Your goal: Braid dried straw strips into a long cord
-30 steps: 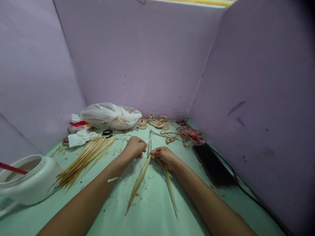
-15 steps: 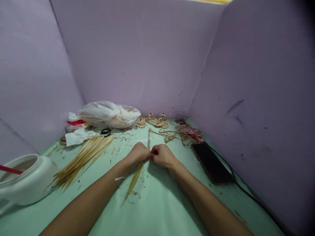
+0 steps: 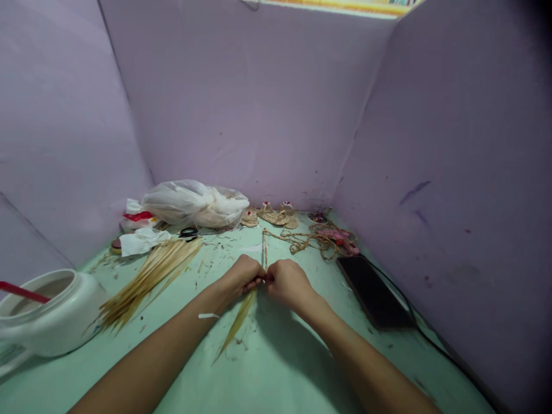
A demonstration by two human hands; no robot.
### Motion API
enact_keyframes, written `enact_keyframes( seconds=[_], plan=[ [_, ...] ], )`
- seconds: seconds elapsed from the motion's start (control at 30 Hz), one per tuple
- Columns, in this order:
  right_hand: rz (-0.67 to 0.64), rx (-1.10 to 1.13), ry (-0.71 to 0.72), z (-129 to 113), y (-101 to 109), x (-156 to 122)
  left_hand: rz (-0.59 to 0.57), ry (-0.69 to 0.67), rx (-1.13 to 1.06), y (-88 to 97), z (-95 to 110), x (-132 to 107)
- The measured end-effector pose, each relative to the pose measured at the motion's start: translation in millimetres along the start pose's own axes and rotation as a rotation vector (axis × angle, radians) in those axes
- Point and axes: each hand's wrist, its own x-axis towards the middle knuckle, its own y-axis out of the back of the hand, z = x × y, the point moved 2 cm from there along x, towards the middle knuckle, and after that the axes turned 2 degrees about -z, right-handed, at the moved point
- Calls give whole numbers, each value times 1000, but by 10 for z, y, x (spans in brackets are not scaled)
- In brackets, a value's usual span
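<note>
My left hand [image 3: 246,272] is closed on a strand of dried leaf fibre, its thumb and fingertips meeting my right hand's. My right hand [image 3: 288,280] pinches the same strand from the other side. From between the hands a thin twisted cord [image 3: 265,247] runs away from me, then bends right into a loose tangle of cord [image 3: 302,241]. A flat tan leaf strip [image 3: 238,325] trails toward me from under the left hand. The exact point where the fingers grip is hidden.
Left lie a bundle of dried leaf strips [image 3: 150,279], black-handled scissors [image 3: 188,232] and a white pot [image 3: 56,322] with a red handle in it. Behind are a plastic bag [image 3: 194,204] and small woven sandals [image 3: 276,214]. A dark phone [image 3: 375,293] with a cable lies right.
The view has tilted up slightly, showing more of the wall top. Both hands stay together on the strand; my right hand has turned a little, its knuckles now more on top.
</note>
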Motion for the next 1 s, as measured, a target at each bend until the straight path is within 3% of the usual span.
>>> enact_keyframes(
  seconds=[0.17, 0.27, 0.37, 0.5, 0.57, 0.73, 0.9, 1.0],
  plan=[
    [-97, 80, 85, 42, 115, -1, -64, -28, 25, 100, -10, 16],
    [-18, 280, -14, 224, 180, 112, -146, -57, -24, 133, -16, 35],
    [54, 532, -151, 358, 91, 232, -175, -59, -27, 144, -12, 30],
    [-225, 883, -235, 285, -180, 272, -179, -52, 9, 136, -25, 32],
    [-258, 889, -247, 232, -233, 247, -174, -42, 51, 129, -40, 41],
    [-189, 805, -299, 245, -216, 217, -177, -99, 230, 151, 21, 6],
    [-280, 948, -292, 238, -290, 227, -57, -33, 542, 237, 175, -145],
    [-251, 1069, -271, 197, -317, 215, 74, -78, 698, 126, 218, -287]
  ],
)
